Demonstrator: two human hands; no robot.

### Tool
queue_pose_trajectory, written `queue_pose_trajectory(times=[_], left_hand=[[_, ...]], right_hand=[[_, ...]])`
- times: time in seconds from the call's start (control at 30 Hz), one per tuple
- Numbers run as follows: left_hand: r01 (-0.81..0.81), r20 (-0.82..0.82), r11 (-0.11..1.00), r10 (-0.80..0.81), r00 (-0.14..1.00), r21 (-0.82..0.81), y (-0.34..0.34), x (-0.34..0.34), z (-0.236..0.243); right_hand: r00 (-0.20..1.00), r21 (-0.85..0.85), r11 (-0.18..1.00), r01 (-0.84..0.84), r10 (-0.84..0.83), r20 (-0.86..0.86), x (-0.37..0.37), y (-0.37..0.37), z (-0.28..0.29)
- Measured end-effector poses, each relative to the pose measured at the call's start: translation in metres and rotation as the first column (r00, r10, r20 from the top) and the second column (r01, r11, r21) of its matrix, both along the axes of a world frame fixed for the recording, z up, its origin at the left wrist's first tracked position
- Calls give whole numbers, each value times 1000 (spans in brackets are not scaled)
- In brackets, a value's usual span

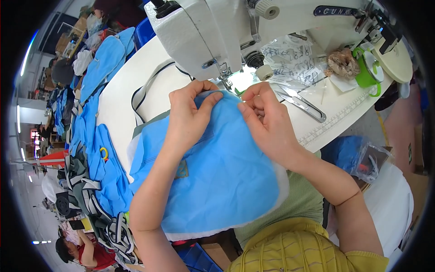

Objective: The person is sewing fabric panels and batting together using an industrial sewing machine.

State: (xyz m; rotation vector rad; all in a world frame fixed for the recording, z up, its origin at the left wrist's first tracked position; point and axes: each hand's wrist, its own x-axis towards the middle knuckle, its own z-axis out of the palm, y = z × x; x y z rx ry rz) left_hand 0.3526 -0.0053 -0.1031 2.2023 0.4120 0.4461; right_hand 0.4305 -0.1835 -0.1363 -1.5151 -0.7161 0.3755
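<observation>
A blue fabric panel with a white backing edge drapes from the sewing table toward my lap. Its far edge reaches the presser foot of a white sewing machine. At that edge my left hand pinches the panel between thumb and fingers, just left of the foot. My right hand grips the same edge on the right, its fingers curled and the thumb pressed in. The bit of edge between my fingertips is partly hidden. A small tan square patch shows on the panel beside my left forearm.
Thread snips lie on the white table right of my right hand. A green cup and a crumpled brown bundle stand farther right. Dark-and-white strap loops at left, near piled blue pieces. A co-worker is at lower left.
</observation>
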Motion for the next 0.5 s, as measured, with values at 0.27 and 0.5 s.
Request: queue_pose_trajectory(times=[0.27,0.5], left_hand=[[40,6,947,-44,999,318,14,12,-17],[-33,-7,991,34,999,131,23,26,-16]], right_hand=[[963,-250,968,-26,91,252,11,2,8],[913,-338,941,32,110,393,13,10,1]])
